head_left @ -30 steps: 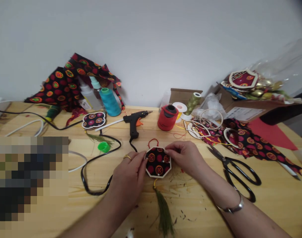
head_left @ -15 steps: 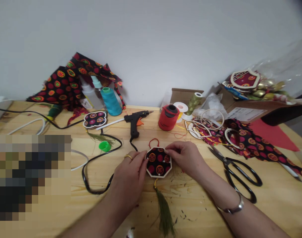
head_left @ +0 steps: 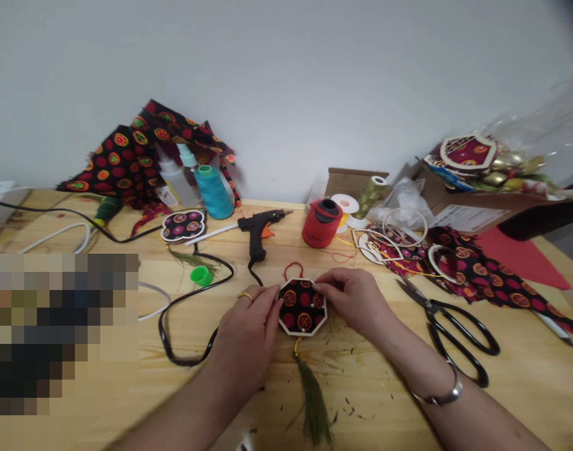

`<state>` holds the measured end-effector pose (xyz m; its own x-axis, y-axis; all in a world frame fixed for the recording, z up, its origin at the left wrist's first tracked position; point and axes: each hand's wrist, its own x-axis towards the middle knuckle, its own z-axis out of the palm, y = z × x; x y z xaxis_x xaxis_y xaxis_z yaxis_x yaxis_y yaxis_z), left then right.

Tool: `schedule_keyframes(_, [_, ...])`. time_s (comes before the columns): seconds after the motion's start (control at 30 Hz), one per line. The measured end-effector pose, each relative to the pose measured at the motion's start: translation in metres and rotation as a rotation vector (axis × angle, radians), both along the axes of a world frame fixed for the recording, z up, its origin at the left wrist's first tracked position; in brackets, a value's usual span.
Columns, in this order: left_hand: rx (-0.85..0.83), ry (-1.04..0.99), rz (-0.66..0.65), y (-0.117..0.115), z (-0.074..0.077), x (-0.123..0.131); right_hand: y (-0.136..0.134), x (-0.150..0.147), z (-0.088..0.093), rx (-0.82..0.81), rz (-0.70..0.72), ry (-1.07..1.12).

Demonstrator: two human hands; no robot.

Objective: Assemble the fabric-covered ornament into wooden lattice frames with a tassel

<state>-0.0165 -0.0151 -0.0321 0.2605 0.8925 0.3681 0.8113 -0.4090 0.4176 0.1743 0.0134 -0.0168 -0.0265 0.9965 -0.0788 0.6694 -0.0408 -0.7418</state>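
The left hand (head_left: 246, 338) and right hand (head_left: 350, 300) pinch the 9 and 2 o'clock edges of a black-and-red fabric octagonal ornament (head_left: 302, 307), about equally near both. Its long axis runs from a red cord loop (head_left: 294, 270) at 12 o'clock to an olive-green tassel (head_left: 312, 401) at 6 o'clock.

matt printed cloth on the octagonal ornament (head_left: 302, 307), glossy black plastic scissor handles (head_left: 456, 335), smooth pale wooden tabletop (head_left: 516, 376)

Scissors (head_left: 431, 307) lie right of the ornament (head_left: 302, 307), glue gun (head_left: 256, 232) behind.
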Motion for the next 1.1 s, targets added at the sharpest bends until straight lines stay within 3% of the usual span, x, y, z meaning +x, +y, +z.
schedule_keyframes(0.77, [-0.015,-0.095,-0.064,-0.0041,0.0075,0.0008,-0.0011,0.0003,-0.0017,0.033,0.028,0.015])
schedule_keyframes(1.1, [-0.038,-0.031,-0.069,-0.0066,0.0039,-0.0001,-0.0013,0.0004,0.0003,0.028,0.027,-0.006])
